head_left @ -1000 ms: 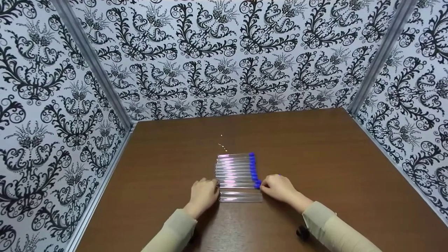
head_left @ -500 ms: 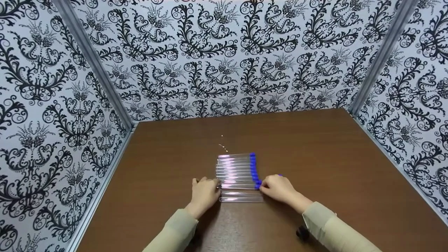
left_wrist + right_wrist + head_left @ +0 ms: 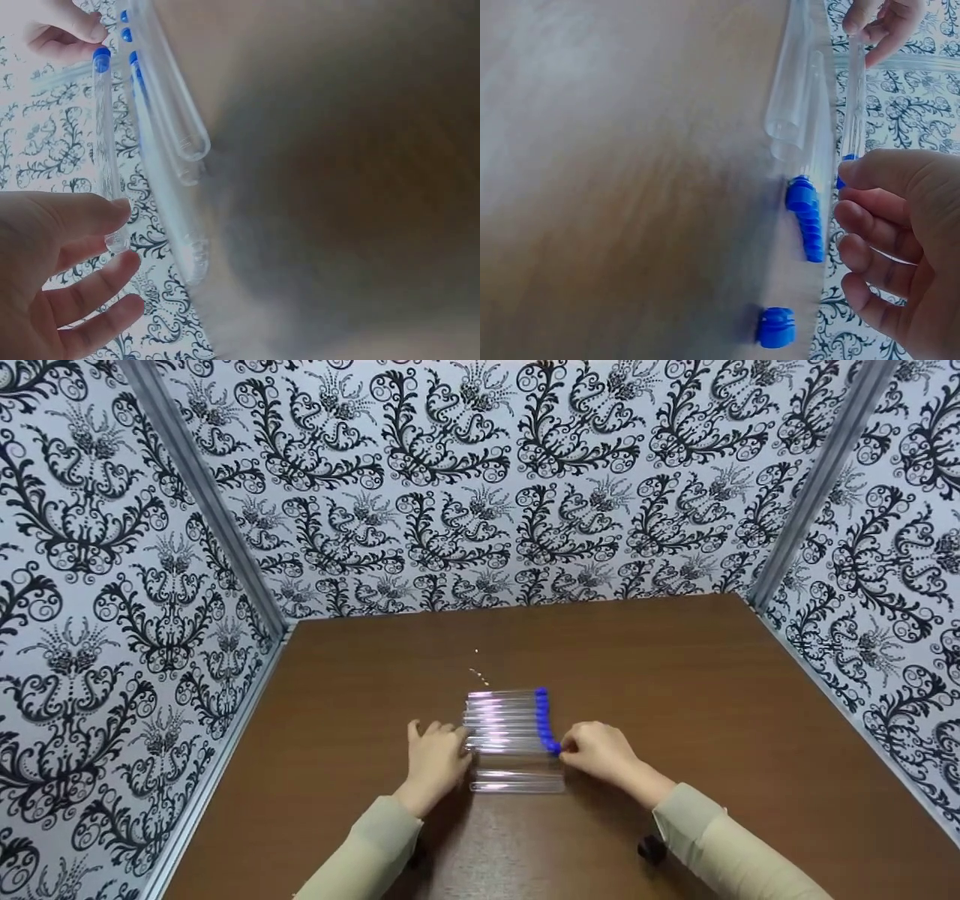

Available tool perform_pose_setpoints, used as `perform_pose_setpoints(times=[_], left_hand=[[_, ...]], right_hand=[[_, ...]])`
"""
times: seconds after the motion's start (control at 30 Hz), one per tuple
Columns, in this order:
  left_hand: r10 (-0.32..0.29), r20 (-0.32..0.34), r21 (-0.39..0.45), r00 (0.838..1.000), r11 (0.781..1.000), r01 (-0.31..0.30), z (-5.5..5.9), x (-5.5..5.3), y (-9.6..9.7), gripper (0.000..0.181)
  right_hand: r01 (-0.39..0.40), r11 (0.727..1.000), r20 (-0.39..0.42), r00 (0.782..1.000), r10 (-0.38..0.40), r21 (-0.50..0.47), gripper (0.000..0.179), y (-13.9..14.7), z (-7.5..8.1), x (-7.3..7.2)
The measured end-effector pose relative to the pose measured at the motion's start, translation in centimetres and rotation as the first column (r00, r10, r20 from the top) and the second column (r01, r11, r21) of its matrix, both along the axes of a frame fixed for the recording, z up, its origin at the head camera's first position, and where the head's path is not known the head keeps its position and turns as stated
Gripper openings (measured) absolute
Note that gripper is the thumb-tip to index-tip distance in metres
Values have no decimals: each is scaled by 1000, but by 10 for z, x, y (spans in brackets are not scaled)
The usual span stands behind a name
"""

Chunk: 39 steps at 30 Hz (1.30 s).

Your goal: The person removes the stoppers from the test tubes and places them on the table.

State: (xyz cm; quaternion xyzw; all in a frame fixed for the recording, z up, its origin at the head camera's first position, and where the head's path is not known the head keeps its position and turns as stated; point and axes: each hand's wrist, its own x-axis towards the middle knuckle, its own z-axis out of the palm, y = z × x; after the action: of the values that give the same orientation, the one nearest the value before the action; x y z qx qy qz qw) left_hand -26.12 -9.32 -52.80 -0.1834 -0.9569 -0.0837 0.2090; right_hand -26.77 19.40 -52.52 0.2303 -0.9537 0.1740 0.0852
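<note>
Between both hands runs a clear test tube with a blue cap [image 3: 105, 120], lifted off the table. My left hand [image 3: 437, 765] pinches its rounded bottom end with thumb and finger, the other fingers spread apart. At the capped end, my right hand [image 3: 600, 750] pinches the blue cap [image 3: 845, 171], partly hidden behind the thumb. Several capped test tubes [image 3: 502, 720] lie side by side just beyond, their blue caps in a column on the right. Nearer the body, two uncapped test tubes [image 3: 517, 782] lie parallel to them.
A loose blue cap [image 3: 776, 328] sits on the brown table [image 3: 337, 697] near the right hand. A dark round object [image 3: 651, 849] shows beside the right sleeve. Patterned black-and-white walls [image 3: 480, 487] enclose the table at the back and sides.
The held capped tube has risen and shifted slightly away from the body, toward the row. Both hands moved with it, and the left fingers have spread more.
</note>
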Motion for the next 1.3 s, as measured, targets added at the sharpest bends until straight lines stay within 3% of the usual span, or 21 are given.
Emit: perform_pose_setpoints(times=[0.33, 0.57, 0.9, 1.13, 1.3], left_hand=[[-43, -116, -1, 992, 999, 43, 14, -9, 3, 37], [-54, -150, 11, 987, 998, 57, 24, -15, 5, 27], [-68, -233, 29, 970, 997, 77, 28, -15, 4, 17], [-103, -271, 39, 957, 992, 118, 32, -18, 5, 19], [-110, -275, 55, 955, 990, 130, 35, -19, 5, 17]], right_hand=[[80, 996, -59, 995, -82, -48, 6, 2, 12, -7], [98, 992, -138, 984, -109, -84, 6, 4, 17, -11], [71, 990, -297, 949, -104, -120, 9, 5, 23, -16], [63, 987, -292, 951, -105, -149, 17, 10, 31, -22], [-4, 993, -295, 955, -31, -117, 35, 12, 37, -27]])
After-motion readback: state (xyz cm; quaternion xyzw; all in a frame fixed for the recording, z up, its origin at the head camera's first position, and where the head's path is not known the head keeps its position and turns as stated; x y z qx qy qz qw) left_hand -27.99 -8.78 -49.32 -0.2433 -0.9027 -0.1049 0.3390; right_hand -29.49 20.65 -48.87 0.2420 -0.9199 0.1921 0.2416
